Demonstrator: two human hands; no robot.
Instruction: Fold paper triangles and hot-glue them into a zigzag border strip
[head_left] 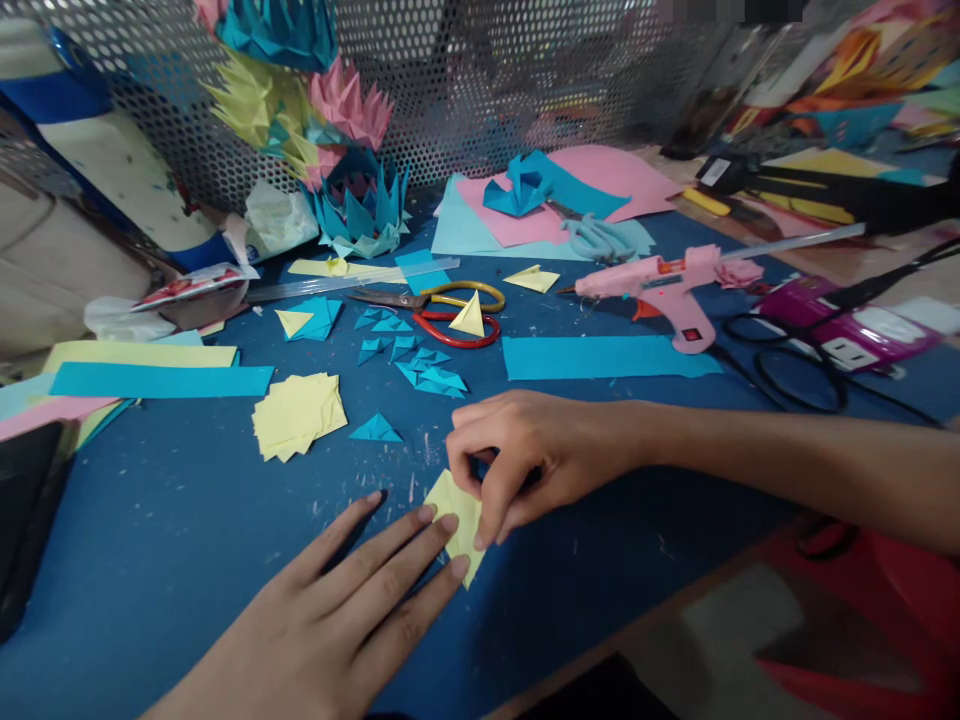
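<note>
A small pale yellow piece of folded paper [459,508] lies on the blue table near its front edge. My left hand [352,600] rests flat with fingers stretched out, its fingertips pressing on the paper's left side. Curled over the right side, my right hand [525,465] has thumb and fingers closed at the paper's edge. A blue folded triangle [377,428] sits just behind my hands. Left of it is a stack of yellow paper squares [298,415]. Several more blue folded triangles [429,372] are grouped farther back.
Scissors [457,305] with red and yellow handles lie behind the triangles, a yellow folded piece on them. A blue paper strip [600,357] and a pink glue gun [660,285] with a black cord are at right. Folded paper flowers [360,205] stand against the perforated metal panel [480,90].
</note>
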